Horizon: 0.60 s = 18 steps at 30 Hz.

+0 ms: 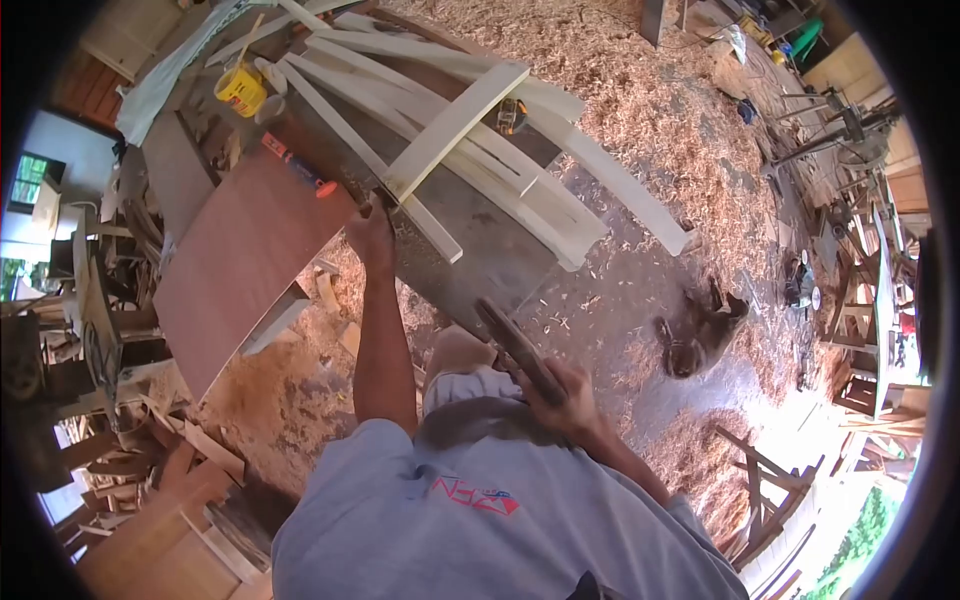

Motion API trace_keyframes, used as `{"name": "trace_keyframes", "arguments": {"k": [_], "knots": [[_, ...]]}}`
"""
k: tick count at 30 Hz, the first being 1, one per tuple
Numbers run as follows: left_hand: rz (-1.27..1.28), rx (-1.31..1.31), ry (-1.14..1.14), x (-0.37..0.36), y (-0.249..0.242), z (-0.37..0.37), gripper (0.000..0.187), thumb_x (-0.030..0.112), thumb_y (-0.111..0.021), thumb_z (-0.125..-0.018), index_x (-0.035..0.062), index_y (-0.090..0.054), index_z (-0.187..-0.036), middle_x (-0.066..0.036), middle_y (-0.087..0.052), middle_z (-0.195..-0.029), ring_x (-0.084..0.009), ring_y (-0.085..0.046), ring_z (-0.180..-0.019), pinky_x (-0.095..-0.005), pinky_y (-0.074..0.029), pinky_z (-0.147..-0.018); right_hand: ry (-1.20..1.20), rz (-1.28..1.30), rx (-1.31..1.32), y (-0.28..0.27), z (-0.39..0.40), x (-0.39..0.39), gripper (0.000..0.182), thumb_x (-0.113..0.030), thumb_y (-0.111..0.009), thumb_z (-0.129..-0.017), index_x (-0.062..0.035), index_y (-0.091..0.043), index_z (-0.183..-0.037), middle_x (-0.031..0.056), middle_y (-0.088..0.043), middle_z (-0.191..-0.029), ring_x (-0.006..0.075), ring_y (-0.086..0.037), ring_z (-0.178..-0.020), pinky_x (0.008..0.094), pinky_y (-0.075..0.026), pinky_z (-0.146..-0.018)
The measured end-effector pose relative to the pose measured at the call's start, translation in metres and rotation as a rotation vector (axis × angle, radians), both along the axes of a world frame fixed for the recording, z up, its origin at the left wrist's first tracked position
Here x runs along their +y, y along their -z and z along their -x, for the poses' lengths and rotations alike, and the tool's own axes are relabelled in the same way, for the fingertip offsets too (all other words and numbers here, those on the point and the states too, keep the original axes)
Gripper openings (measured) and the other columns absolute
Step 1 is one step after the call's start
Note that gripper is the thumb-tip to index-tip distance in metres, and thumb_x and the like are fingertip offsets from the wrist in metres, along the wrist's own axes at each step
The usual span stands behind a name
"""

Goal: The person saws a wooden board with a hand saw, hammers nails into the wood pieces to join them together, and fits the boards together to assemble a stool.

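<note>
My left hand (371, 238) is closed at the near edge of the work table, by the end of a pale crosswise board (455, 130). A small dark piece shows at its fingertips; what it is I cannot make out. My right hand (562, 400) is wrapped round a long, dark brown bar-shaped tool (520, 350), held in front of my body and pointing up toward the table. Several pale wooden slats (530, 205) lie lengthwise under the crosswise board. A yellow-and-black tape measure (511, 116) rests among them.
A reddish-brown panel (255, 240) leans out on the left, with a red-and-blue tube (297, 165) on it. Behind stands a yellow bucket (241, 92). A dark dog (700, 328) lies on the floor at right. Wood shavings (640, 90) cover the ground; scrap timber lines both sides.
</note>
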State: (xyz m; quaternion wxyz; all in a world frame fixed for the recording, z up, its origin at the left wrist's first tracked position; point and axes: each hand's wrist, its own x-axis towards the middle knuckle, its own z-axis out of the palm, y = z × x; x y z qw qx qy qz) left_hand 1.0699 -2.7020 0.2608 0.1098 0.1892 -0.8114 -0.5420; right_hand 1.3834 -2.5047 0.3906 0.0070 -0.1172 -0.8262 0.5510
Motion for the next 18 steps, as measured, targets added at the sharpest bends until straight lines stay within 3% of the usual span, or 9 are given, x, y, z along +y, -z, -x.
{"name": "trace_keyframes", "arguments": {"k": [4,6,8,9,13,15,18], "knots": [[-0.071,-0.105,0.054,0.004,-0.025,-0.016,0.040,0.029,-0.064,-0.083,-0.0099,-0.066,-0.082,-0.014,-0.065,-0.068,-0.0223,-0.058,-0.062,-0.0380,-0.044,-0.064,-0.048,-0.110,0.052,-0.015,-0.038,0.024,0.012,-0.010,-0.069,-0.081,-0.0017,-0.062,-0.076,0.0124,-0.056,-0.060,0.0198,-0.058,-0.049,0.0362,-0.044,-0.047],[-0.025,0.033,0.026,0.009,-0.026,-0.014,0.041,0.030,-0.062,-0.081,-0.0112,-0.062,-0.077,-0.014,-0.062,-0.065,-0.0207,-0.053,-0.059,-0.0385,-0.043,-0.063,-0.070,-0.173,0.072,-0.011,-0.035,0.019,0.013,-0.010,-0.069,-0.080,-0.0015,-0.061,-0.075,0.0122,-0.057,-0.060,0.0192,-0.058,-0.049,0.0360,-0.044,-0.047],[0.019,0.006,0.005,0.003,-0.014,-0.007,0.044,0.033,-0.063,-0.080,-0.0108,-0.061,-0.076,-0.014,-0.061,-0.064,-0.0207,-0.053,-0.060,-0.0389,-0.043,-0.063,-0.023,0.003,0.065,0.004,-0.005,0.004,0.016,-0.009,-0.067,-0.079,-0.0030,-0.065,-0.094,0.0131,-0.058,-0.063,0.0272,-0.061,-0.052,0.0369,-0.048,-0.051],[0.063,-0.029,-0.032,-0.004,-0.011,-0.006,0.047,0.037,-0.064,-0.079,-0.0104,-0.061,-0.075,-0.015,-0.060,-0.063,-0.0207,-0.053,-0.060,-0.0393,-0.043,-0.063,-0.026,-0.050,0.008,0.015,0.003,0.001,0.014,-0.008,-0.067,-0.079,-0.0039,-0.066,-0.093,0.0127,-0.059,-0.065,0.0249,-0.060,-0.052,0.0365,-0.048,-0.048],[0.105,0.029,-0.184,-0.050,-0.004,-0.016,0.051,0.042,-0.067,-0.077,-0.0082,-0.060,-0.073,-0.017,-0.061,-0.065,-0.0226,-0.056,-0.062,-0.0406,-0.044,-0.064,-0.133,-0.185,0.250,-0.016,-0.009,0.015,0.008,-0.007,-0.068,-0.077,-0.0046,-0.066,-0.085,0.0090,-0.056,-0.061,0.0217,-0.055,-0.047,0.0344,-0.043,-0.042],[0.105,-0.176,-0.072,-0.093,0.008,-0.015,0.047,0.043,-0.067,-0.077,-0.0041,-0.063,-0.081,-0.017,-0.064,-0.071,-0.0274,-0.061,-0.068,-0.0421,-0.045,-0.067,-0.329,-0.418,0.325,-0.019,-0.026,0.042,0.011,-0.007,-0.071,-0.074,-0.0042,-0.066,-0.084,0.0072,-0.054,-0.058,0.0207,-0.053,-0.043,0.0337,-0.041,-0.040],[0.183,0.063,-0.176,-0.143,0.020,-0.023,0.045,0.041,-0.065,-0.078,-0.0043,-0.063,-0.078,-0.019,-0.064,-0.067,-0.0298,-0.063,-0.064,-0.0436,-0.045,-0.063,-0.222,-0.258,0.309,-0.017,-0.031,0.063,0.013,-0.009,-0.074,-0.071,-0.0044,-0.065,-0.080,0.0064,-0.053,-0.056,0.0198,-0.051,-0.042,0.0333,-0.038,-0.039]]}}
